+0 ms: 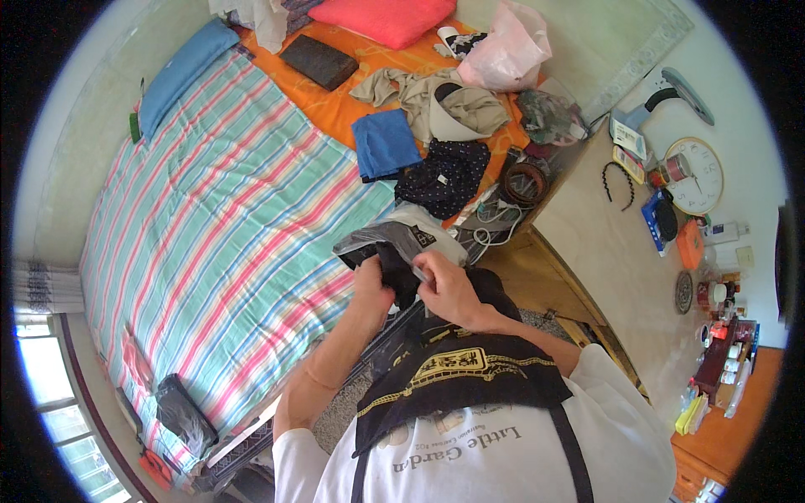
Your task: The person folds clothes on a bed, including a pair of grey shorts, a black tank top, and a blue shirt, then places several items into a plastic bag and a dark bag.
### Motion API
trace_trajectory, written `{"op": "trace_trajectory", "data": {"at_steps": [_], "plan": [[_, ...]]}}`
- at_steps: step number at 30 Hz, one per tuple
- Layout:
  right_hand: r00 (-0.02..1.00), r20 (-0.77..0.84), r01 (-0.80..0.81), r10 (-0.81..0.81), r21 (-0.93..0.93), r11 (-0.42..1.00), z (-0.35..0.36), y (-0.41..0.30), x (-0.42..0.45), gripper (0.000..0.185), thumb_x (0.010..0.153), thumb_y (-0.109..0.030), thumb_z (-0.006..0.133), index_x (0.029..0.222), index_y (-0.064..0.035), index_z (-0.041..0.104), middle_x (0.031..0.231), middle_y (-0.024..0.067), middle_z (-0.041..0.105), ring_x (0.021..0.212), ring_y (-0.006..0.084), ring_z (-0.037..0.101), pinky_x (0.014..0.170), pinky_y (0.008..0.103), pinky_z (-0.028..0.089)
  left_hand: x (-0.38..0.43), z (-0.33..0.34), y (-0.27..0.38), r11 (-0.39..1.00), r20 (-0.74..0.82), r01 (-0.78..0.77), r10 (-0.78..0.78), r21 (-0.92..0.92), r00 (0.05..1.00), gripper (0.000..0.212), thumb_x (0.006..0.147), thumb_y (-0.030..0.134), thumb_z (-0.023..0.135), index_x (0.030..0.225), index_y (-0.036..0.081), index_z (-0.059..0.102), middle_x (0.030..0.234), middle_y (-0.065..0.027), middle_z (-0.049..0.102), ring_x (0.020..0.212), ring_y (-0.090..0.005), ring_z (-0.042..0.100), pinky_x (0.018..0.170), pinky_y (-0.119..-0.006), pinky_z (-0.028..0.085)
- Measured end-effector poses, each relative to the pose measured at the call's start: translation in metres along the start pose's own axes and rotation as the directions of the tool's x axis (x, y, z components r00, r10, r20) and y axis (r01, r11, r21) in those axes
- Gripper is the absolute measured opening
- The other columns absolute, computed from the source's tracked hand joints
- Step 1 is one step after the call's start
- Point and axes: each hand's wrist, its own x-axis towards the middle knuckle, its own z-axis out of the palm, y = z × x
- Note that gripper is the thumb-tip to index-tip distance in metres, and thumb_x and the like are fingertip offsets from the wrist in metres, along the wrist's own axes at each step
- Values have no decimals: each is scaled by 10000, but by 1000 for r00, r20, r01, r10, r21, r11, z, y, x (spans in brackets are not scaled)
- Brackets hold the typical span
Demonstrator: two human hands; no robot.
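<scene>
My left hand reaches into the mouth of a grey plastic bag and touches a black cloth; its fingertips are hidden. My right hand pinches the bag's edge between thumb and fingers. Under and behind the bag lies a whitish plastic bag. Just beyond are a dark dotted garment and a folded blue cloth. A black apron with yellow print covers my front.
A striped sheet covers the bed. Farther off lie a beige garment, a dark box, a red pillow and a pink plastic bag. Coiled belts and a white cable sit by the table at right.
</scene>
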Motion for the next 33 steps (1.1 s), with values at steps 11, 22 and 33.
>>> {"op": "trace_trajectory", "data": {"at_steps": [11,22,33], "plan": [[996,-60,-67,67,3,998,-8,4,5,94,880,-93,532,934,-42,474,686,159,552,617,347,571,519,403,421,-48,42,9,626,-210,220,-90,748,973,652,763,234,689,1289,21,368,1054,-102,568,863,-206,582,663,-325,487],[993,119,16,-19,26,1000,-1,4,12,100,895,-135,491,930,-42,476,734,169,570,667,368,578,566,418,446,-9,39,-43,972,202,10,-59,236,978,337,808,130,633,1106,10,531,929,-88,620,808,-195,610,672,-301,500],[965,8,-253,264,308,917,-78,47,45,117,874,-161,577,876,-45,583,642,-53,490,592,25,427,516,192,326,-50,50,75,-596,856,-616,331,515,396,471,708,117,709,1146,74,541,1129,-128,534,888,-302,582,743,-396,461]]}}
